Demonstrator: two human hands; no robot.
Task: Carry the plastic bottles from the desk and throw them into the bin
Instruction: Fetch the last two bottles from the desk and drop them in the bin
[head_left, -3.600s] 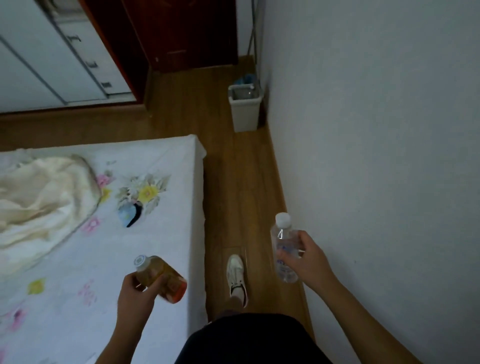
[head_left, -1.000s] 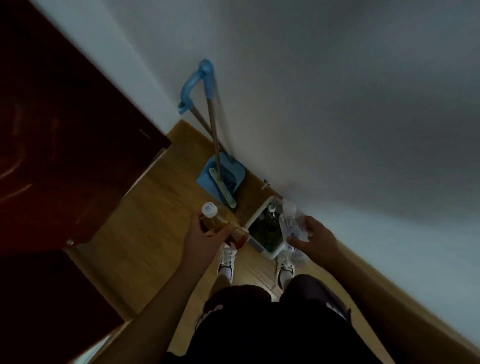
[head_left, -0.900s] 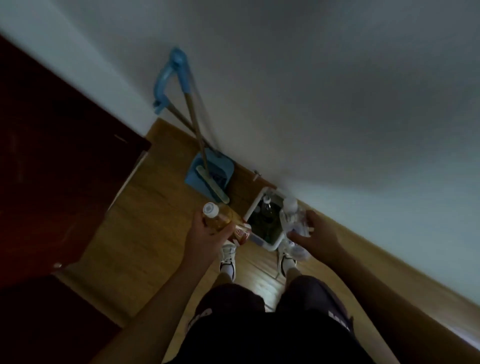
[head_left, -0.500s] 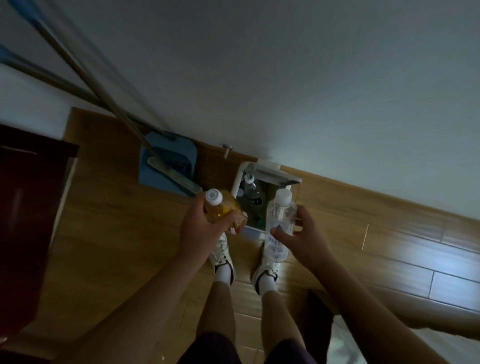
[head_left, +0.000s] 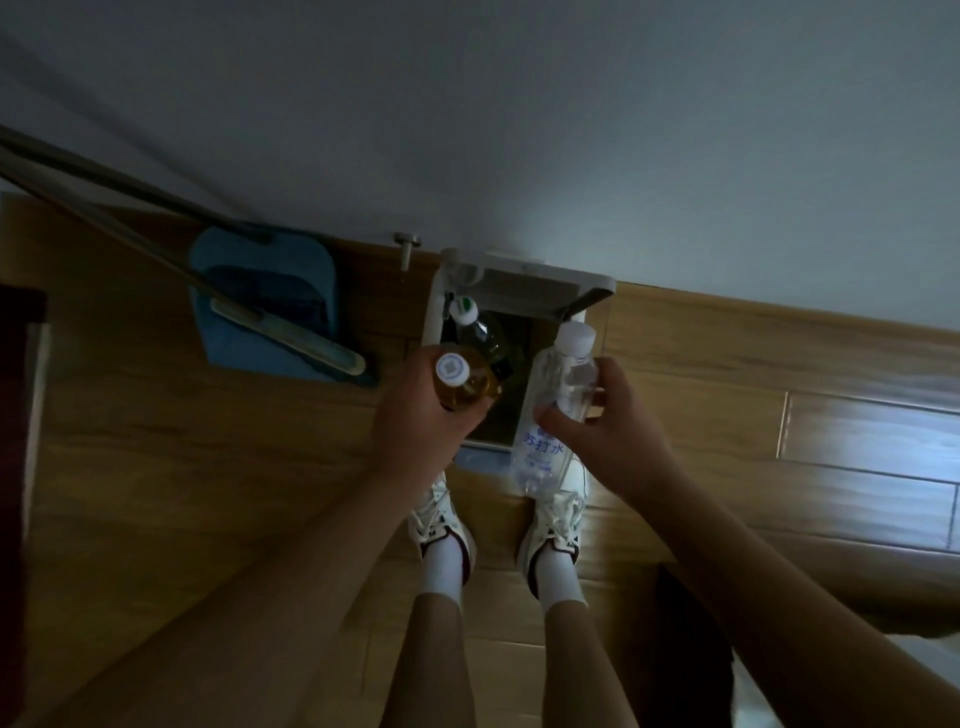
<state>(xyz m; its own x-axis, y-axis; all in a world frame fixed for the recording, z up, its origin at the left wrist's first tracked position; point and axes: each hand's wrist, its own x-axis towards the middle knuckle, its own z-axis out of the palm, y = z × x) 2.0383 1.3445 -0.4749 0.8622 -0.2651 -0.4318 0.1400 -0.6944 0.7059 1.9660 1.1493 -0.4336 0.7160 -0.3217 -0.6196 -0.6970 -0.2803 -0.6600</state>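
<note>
The left hand (head_left: 421, 415) was curled round a small bottle of yellow-brown drink (head_left: 467, 388), which was gripped by its body. The right hand (head_left: 608, 431) was wrapped round a clear water bottle (head_left: 550, 415), with the thumb pressed on the front and the fingers tucked behind. Both bottles were held up over the white bin (head_left: 434, 317). The bin was set open on the wooden floor (head_left: 727, 364), at 12 o'clock from the white shoes (head_left: 441, 519) and close to the wall (head_left: 519, 130). The bottles were most likely held there so that they could be dropped straight in.

The drink bottle was held nearly upright. Its white cap was turned up to the camera, so its long side was seen almost end-on. The water bottle was tilted. Its long side ran from 7 o'clock to 1 o'clock, with the cap at 1 o'clock by the bin's right edge and the bottom over the right shoe.

Another bottle (head_left: 480, 330) was seen inside the bin, its cap pointed to 11 o'clock. A blue dustpan (head_left: 265, 291) was placed at 9 o'clock from the bin.
</note>
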